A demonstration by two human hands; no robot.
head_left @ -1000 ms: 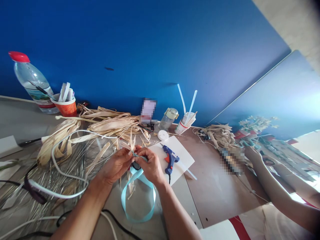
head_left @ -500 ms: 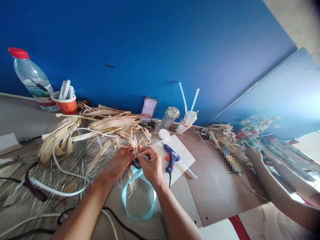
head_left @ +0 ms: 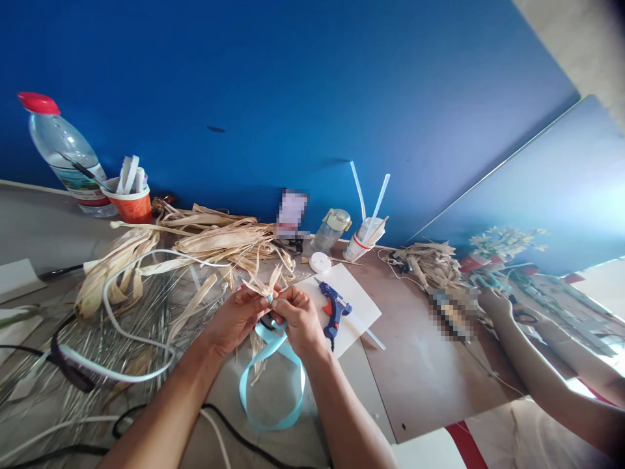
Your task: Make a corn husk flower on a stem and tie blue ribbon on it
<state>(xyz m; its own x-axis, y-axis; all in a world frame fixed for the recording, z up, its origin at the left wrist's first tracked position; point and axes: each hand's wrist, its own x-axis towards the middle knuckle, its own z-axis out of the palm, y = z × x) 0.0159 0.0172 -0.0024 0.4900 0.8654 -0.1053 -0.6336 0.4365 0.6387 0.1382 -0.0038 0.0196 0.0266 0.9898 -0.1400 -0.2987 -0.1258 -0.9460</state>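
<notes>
Pinched in my left hand (head_left: pixel 239 316) is a small flower shape of dried corn husk (head_left: pixel 267 281), its pale petals spreading above the fingers. My right hand (head_left: pixel 297 316) is closed on the light blue ribbon (head_left: pixel 297 381) right at the flower's base, where a bit of blue wraps round it. Both hands' fingertips meet there and hide part of the base. The ribbon's long tail hangs below in a loop over the table. A blue glue gun (head_left: pixel 336 309) rests on white paper (head_left: pixel 364 306) just right of my right hand.
Dried corn husks (head_left: pixel 219 238) and thin wires (head_left: pixel 146 326) cover the left side, crossed by a white cable (head_left: pixel 105 293). Behind stand a glass jar (head_left: pixel 332 228), a cup with glue sticks (head_left: pixel 359 244), an orange cup (head_left: pixel 134 207) and a bottle (head_left: pixel 68 156). A co-worker's arms (head_left: pixel 532 365) reach in at right.
The husk flower has tilted right and its petals show more spread. My fingers have shifted slightly at its base, and the ribbon there has moved with them.
</notes>
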